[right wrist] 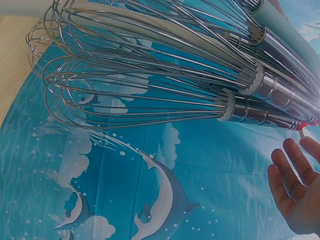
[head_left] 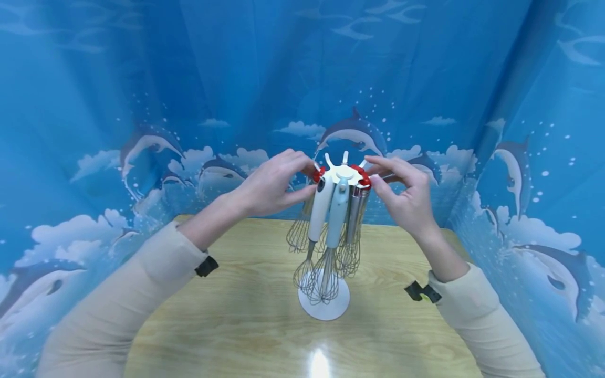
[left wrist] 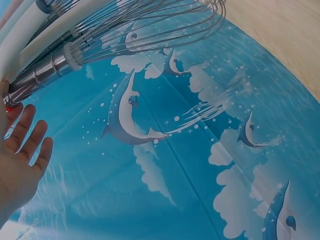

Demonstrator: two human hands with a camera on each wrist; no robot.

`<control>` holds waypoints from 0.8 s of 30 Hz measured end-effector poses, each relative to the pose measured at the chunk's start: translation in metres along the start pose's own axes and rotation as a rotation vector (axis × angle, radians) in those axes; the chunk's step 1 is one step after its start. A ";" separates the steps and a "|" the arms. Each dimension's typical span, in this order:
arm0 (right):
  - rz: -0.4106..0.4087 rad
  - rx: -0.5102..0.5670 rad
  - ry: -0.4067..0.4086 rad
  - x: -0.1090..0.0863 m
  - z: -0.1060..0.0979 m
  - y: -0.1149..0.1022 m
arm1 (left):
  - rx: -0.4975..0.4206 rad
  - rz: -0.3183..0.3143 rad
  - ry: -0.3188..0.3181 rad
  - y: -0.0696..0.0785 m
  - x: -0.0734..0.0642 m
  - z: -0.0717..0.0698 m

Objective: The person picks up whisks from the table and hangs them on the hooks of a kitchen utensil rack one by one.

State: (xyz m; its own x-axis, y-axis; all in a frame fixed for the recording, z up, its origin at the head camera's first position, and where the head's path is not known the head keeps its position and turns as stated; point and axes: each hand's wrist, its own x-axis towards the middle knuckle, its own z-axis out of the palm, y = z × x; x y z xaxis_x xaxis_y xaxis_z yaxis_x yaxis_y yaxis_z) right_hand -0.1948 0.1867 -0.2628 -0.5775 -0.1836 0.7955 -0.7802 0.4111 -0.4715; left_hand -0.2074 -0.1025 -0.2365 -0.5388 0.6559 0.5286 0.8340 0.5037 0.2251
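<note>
A white rotating-style stand with a hooked top [head_left: 337, 173] and a round base [head_left: 336, 311] carries several hanging whisks. In front hang a white-handled whisk [head_left: 320, 212] and a pale blue-handled whisk [head_left: 337, 215]. Steel-handled whisks with red ends hang at the sides; one steel whisk [left wrist: 47, 72] shows in the left wrist view, another steel whisk [right wrist: 257, 110] in the right. My left hand [head_left: 274, 184] pinches the red end at the stand's left, other fingers spread. At the right, my right hand [head_left: 407, 195] pinches a red end [head_left: 364, 181] between thumb and index finger.
The stand rests on a light wooden table [head_left: 227, 315]. A blue curtain [head_left: 264, 68] printed with dolphins and clouds surrounds the table at the back and both sides. Black straps [head_left: 206, 266] show at both cuffs.
</note>
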 end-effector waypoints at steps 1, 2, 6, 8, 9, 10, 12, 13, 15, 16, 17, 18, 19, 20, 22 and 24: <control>-0.006 -0.004 0.001 0.000 0.000 0.000 | 0.005 0.001 0.003 0.000 0.000 0.000; -0.010 -0.008 0.002 0.000 0.000 0.000 | 0.010 0.001 0.006 0.000 -0.001 0.000; -0.020 -0.007 0.007 0.000 0.000 0.002 | 0.027 0.003 0.017 -0.002 -0.003 0.000; -0.023 -0.006 0.011 0.000 0.001 0.002 | 0.026 0.009 0.022 -0.002 -0.004 0.000; -0.022 -0.006 0.011 0.000 0.001 0.002 | 0.026 0.011 0.023 -0.003 -0.004 0.001; -0.021 -0.007 0.012 -0.001 0.001 0.002 | 0.027 0.012 0.025 -0.003 -0.005 0.001; -0.022 -0.011 0.011 -0.001 0.000 0.002 | 0.025 0.008 0.028 -0.004 -0.006 0.002; -0.023 -0.012 0.010 -0.001 0.000 0.002 | 0.025 0.004 0.028 -0.004 -0.007 0.002; -0.026 -0.014 0.009 -0.002 0.000 0.002 | 0.026 -0.005 0.029 -0.005 -0.008 0.002; -0.032 -0.014 0.009 -0.002 0.001 0.002 | 0.026 -0.008 0.032 -0.005 -0.009 0.002; -0.037 -0.014 0.009 -0.002 0.001 0.002 | 0.025 -0.012 0.034 -0.005 -0.010 0.003; -0.040 -0.016 0.011 -0.002 0.001 0.002 | 0.025 -0.016 0.036 -0.006 -0.011 0.003; -0.045 -0.017 0.011 -0.002 0.000 0.002 | 0.022 -0.019 0.040 -0.007 -0.012 0.004; -0.048 -0.018 0.012 -0.003 0.000 0.002 | 0.019 -0.020 0.044 -0.008 -0.013 0.004; -0.051 -0.022 0.012 -0.004 0.000 0.002 | 0.014 -0.027 0.053 -0.010 -0.016 0.006; -0.044 -0.030 0.012 -0.006 -0.002 0.003 | 0.007 -0.035 0.063 -0.011 -0.019 0.007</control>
State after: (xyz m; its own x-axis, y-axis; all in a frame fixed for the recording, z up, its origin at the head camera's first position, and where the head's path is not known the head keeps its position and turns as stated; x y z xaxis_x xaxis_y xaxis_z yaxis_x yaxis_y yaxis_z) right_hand -0.1935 0.1907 -0.2684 -0.5397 -0.1916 0.8198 -0.7972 0.4293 -0.4245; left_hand -0.2074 -0.1168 -0.2551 -0.5589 0.6012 0.5711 0.8138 0.5298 0.2387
